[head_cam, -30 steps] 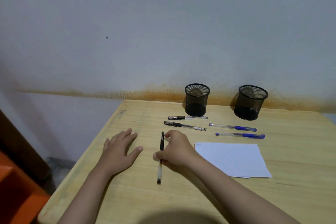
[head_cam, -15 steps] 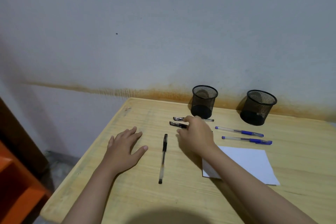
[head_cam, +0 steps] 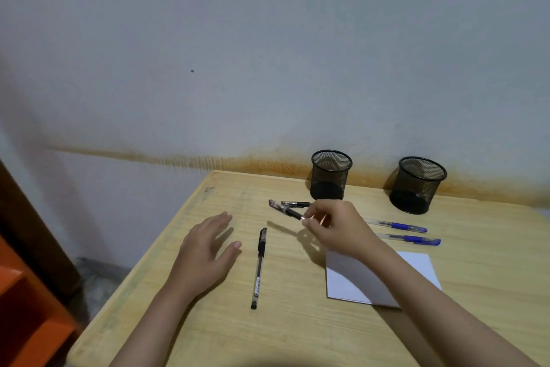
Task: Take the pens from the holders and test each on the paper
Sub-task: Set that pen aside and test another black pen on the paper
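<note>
Grey wall behind, with a rusty stain line along it just above the wooden counter. Two black mesh holders stand at the back edge: left holder, right holder, well apart from each other; no pens stick out of either one.

Left hand is flat, palm down on the counter, fingers spread, holding nothing. Just to its right lies a black pen, lengthwise toward the camera, cap end away, not touched.

Right hand is pinched around a second black pen, thumb and fingertips closed on its right end; the pen is lifted off the counter and tilted, capped end pointing up-left, shadow beneath it. A third black pen lies flat just behind it, in front of the left holder, its right end hidden by the hand.

Two blue pens lie roughly parallel to the right of the hand: far one, near one, in front of the right holder.

White paper lies flat near the right forearm, which crosses over its left part. Orange furniture at lower left, off the counter.
</note>
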The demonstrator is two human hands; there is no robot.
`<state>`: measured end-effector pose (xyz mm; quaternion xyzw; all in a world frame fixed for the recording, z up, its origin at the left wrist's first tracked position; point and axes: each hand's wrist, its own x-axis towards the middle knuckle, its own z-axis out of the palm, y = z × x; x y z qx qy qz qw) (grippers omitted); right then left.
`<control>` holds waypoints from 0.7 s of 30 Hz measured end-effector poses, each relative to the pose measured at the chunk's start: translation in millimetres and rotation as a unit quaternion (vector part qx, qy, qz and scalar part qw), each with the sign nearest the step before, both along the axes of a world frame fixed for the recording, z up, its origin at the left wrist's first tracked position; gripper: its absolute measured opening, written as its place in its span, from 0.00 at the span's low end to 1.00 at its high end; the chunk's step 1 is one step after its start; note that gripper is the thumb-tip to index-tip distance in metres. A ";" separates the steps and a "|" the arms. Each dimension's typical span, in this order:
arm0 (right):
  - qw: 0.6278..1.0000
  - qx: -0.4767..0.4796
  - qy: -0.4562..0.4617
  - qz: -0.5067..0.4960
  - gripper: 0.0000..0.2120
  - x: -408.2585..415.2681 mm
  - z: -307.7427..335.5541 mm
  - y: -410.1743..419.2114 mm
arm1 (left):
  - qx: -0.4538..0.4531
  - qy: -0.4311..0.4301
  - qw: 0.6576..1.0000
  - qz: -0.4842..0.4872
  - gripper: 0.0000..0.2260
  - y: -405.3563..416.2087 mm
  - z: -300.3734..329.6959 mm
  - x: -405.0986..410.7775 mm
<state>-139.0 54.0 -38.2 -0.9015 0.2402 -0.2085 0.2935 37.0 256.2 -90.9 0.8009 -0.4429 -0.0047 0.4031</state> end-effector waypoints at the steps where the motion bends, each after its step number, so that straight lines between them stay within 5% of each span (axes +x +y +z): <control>1: 1.000 0.010 -0.002 0.025 0.04 -8.9 4.3 5.2 | -0.044 0.003 0.999 -0.009 0.27 -2.6 7.3 -9.6; 9: 0.987 0.136 -0.059 0.055 0.03 -58.1 19.2 20.8 | -0.146 -0.014 0.981 -0.124 0.14 -33.6 32.1 -67.8; 14: 0.917 0.356 -0.171 0.065 0.09 -81.5 29.9 26.2 | -0.203 -0.003 0.971 -0.128 0.09 -45.4 39.2 -79.9; 21: 0.932 0.257 -0.256 0.003 0.04 -71.2 8.5 52.3 | -0.180 0.056 0.966 -0.179 0.08 -52.9 46.5 -90.4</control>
